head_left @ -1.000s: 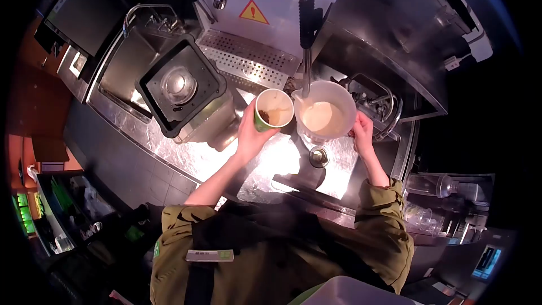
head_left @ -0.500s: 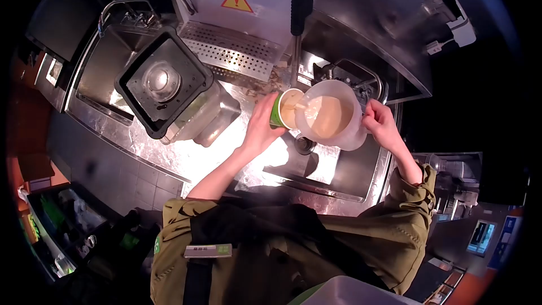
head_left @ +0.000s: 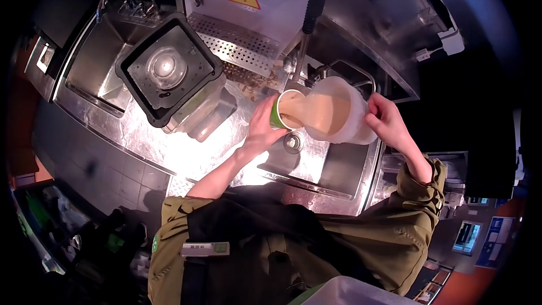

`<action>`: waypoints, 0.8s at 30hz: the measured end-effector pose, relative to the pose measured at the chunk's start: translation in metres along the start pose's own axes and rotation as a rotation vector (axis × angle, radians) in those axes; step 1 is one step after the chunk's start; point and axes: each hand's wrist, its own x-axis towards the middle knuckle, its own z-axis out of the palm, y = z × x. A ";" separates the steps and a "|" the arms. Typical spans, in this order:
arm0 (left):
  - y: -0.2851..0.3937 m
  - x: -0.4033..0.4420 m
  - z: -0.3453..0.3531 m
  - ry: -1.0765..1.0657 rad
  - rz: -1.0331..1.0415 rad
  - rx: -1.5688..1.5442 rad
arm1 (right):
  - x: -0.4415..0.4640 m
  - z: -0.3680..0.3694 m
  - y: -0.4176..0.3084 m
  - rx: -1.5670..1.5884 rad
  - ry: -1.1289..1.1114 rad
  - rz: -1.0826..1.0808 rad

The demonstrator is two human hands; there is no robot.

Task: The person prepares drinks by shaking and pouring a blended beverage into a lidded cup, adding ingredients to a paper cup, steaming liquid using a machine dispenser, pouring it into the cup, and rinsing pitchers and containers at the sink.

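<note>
My left hand [head_left: 261, 130] is wrapped around a green paper cup [head_left: 275, 115] with a white rim, held over the sink area. In my right hand [head_left: 389, 122] is the handle of a translucent plastic pitcher [head_left: 357, 131]. The pitcher is tipped to the left, its spout at the cup's rim. Light tan liquid [head_left: 334, 114] fills the low side of the pitcher and reaches the spout. Tan liquid also shows inside the cup. My fingers partly hide the pitcher's handle.
A large clear container with a black-rimmed top [head_left: 167, 68] stands on the steel counter to the left. A perforated drip tray [head_left: 237, 48] lies behind. Sinks [head_left: 84, 76] with faucets flank the counter, and a black-gripped sprayer [head_left: 312, 14] hangs behind the cup.
The pitcher has tilted further toward the cup, and its liquid has shifted to the spout side. My right hand has moved slightly right. The whole view has shifted a little.
</note>
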 end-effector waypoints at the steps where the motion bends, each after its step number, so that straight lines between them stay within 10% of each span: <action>1: 0.000 -0.001 0.000 0.000 -0.006 -0.006 | 0.000 0.000 -0.003 -0.029 0.002 -0.014; 24: -0.001 -0.008 0.021 0.106 0.053 -0.059 | -0.027 0.007 -0.049 -0.585 0.070 -0.427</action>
